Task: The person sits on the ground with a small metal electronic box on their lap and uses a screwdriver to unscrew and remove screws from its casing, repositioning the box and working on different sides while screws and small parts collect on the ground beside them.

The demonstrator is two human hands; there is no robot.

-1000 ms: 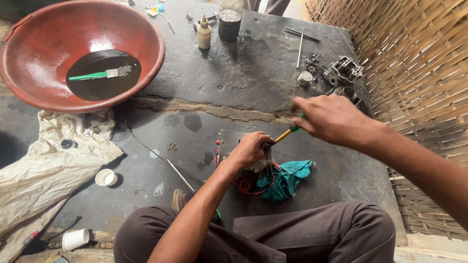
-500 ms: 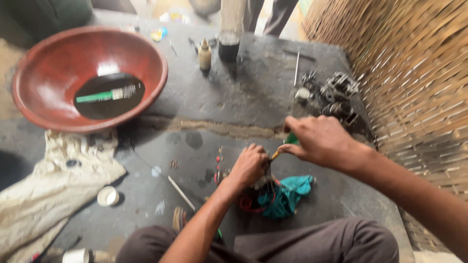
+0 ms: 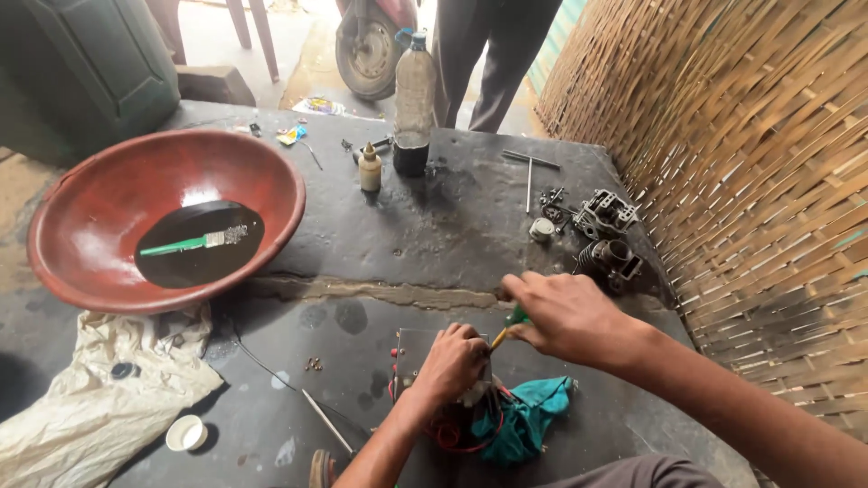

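Over at the far left, a crumpled pale cloth point(image 3: 86, 398) lies on the dark oily slab point(image 3: 452, 226), and above it sits a wide red basin point(image 3: 99, 181) with black liquid and a green-handled brush point(image 3: 194, 242) resting in it. A small white cap point(image 3: 186, 433) lies near the cloth's corner. Further along stand a little dropper bottle point(image 3: 370, 168) and a tall plastic bottle point(image 3: 414, 108) with dark fluid at its bottom.

Toward the middle, the left hand point(image 3: 452, 361) is closed down over a small part with red wires point(image 3: 452, 429), pinning it against a flat metal plate point(image 3: 411, 352); just what sits under the palm is probably an electrical unit, though the hand hides it. A teal rag point(image 3: 529, 420) lies bunched just beside it. The right hand point(image 3: 565, 316) is wrapped tight around a screwdriver point(image 3: 508, 327) with a green-and-yellow handle, its tip angled down toward the pinned part.

At the right, engine parts point(image 3: 608, 235) sit near the woven wall point(image 3: 768, 181).

My worry is a slip: the tip points at the holding fingers, and the greasy surface could let the part skid.
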